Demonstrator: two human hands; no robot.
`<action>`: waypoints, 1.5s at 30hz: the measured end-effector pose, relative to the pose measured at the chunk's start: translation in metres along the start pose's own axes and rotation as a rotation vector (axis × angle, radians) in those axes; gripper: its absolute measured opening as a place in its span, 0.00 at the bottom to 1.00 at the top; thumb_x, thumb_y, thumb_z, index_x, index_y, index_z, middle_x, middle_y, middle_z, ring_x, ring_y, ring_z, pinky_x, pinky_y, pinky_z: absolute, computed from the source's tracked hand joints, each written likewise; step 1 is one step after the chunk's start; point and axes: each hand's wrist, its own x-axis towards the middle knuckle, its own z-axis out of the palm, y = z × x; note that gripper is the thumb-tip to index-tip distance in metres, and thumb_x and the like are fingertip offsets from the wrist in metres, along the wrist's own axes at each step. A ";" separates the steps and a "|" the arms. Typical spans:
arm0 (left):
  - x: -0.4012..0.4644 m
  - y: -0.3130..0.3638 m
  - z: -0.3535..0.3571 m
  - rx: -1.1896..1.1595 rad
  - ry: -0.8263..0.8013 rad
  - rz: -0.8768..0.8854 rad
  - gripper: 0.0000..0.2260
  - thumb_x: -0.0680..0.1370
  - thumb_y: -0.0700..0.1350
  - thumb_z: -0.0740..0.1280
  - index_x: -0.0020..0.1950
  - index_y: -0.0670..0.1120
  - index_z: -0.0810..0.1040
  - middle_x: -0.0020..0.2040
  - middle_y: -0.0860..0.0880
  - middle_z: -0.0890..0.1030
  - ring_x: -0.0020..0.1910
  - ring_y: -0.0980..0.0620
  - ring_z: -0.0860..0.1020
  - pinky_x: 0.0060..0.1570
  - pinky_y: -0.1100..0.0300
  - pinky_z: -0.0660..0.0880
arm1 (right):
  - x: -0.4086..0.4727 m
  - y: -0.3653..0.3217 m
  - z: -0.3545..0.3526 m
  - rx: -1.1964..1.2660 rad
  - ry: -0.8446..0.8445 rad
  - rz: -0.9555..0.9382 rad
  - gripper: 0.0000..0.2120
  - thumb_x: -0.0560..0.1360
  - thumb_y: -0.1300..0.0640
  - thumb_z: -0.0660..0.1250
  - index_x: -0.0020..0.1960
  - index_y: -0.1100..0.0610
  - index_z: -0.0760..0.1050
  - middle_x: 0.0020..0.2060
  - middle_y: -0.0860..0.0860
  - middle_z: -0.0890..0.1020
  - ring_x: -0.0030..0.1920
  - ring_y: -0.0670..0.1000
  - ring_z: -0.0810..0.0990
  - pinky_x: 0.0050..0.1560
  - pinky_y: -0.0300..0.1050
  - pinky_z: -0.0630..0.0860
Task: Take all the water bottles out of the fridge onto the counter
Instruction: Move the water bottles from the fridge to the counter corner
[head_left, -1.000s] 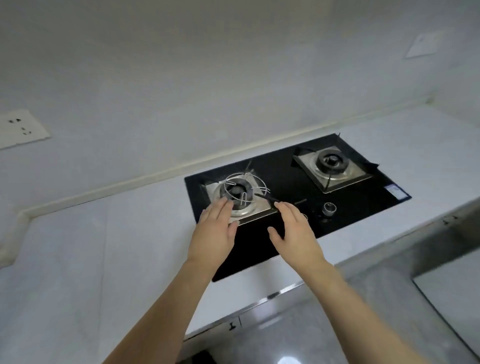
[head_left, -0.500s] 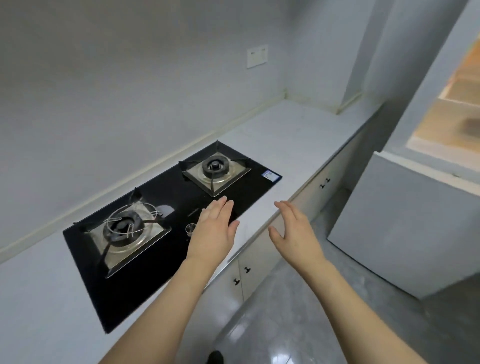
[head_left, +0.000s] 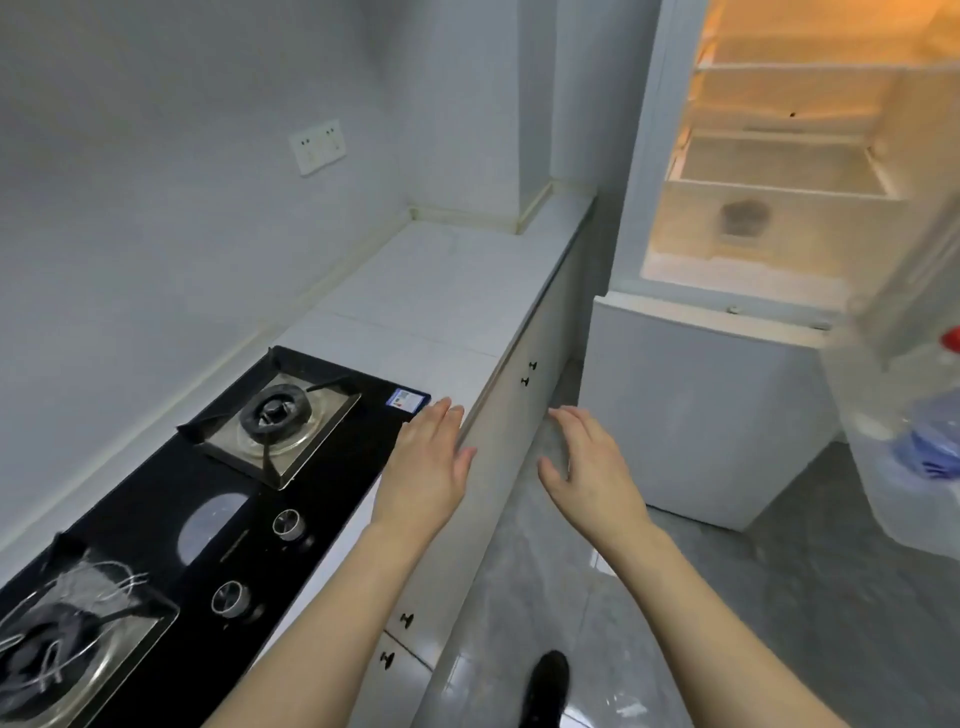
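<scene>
Both hands were out in front of the person and held nothing. The left hand (head_left: 423, 462) hovered with its fingers straight and close together, just over the front edge of the counter (head_left: 441, 291); the right hand (head_left: 589, 462) hung beside it over the floor, fingers loosely spread and a little bent. By my reading this was the approach — nothing had been lifted yet, and the counter stretch beyond the left hand bore no bottle.

The fridge (head_left: 769, 171) stood open up and to the right of the right hand, well apart from it, its inside lit orange. The shelves that faced me looked bare. The one water bottle (head_left: 919, 447) I could make out sat far to the right of the right hand, in what seemed to be the door shelf: a large clear one with a blue label and a red cap.

The next move, as I judged it, called for a step toward the fridge and a reach with the right hand out to that side, then a grip wide enough for so broad a body — perhaps both hands, if it was full.

Much was uncertain. The bottle was blurred and cut off by the picture's right edge, so how full it was, and whether others stood behind it, I could not tell. The fridge's top was out of view. To the left of the left hand lay the black hob (head_left: 218, 499).
</scene>
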 end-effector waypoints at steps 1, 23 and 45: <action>0.012 0.002 0.006 -0.003 -0.005 0.015 0.21 0.79 0.45 0.67 0.69 0.39 0.72 0.70 0.40 0.72 0.70 0.41 0.69 0.70 0.48 0.65 | 0.009 0.007 -0.003 -0.005 0.002 0.014 0.25 0.76 0.56 0.66 0.71 0.57 0.66 0.70 0.51 0.68 0.69 0.52 0.67 0.68 0.40 0.60; 0.229 0.162 0.119 -0.201 -0.201 0.231 0.22 0.80 0.45 0.66 0.72 0.40 0.69 0.73 0.43 0.69 0.72 0.44 0.67 0.72 0.53 0.61 | 0.099 0.181 -0.138 -0.075 0.354 0.350 0.22 0.76 0.57 0.65 0.69 0.59 0.69 0.68 0.53 0.71 0.68 0.53 0.68 0.69 0.45 0.63; 0.218 0.324 0.157 -0.268 -0.284 0.362 0.22 0.81 0.49 0.63 0.73 0.43 0.67 0.73 0.48 0.69 0.71 0.49 0.67 0.66 0.62 0.62 | 0.028 0.270 -0.227 0.241 0.891 0.647 0.19 0.74 0.58 0.69 0.61 0.67 0.72 0.53 0.57 0.77 0.55 0.56 0.74 0.63 0.46 0.65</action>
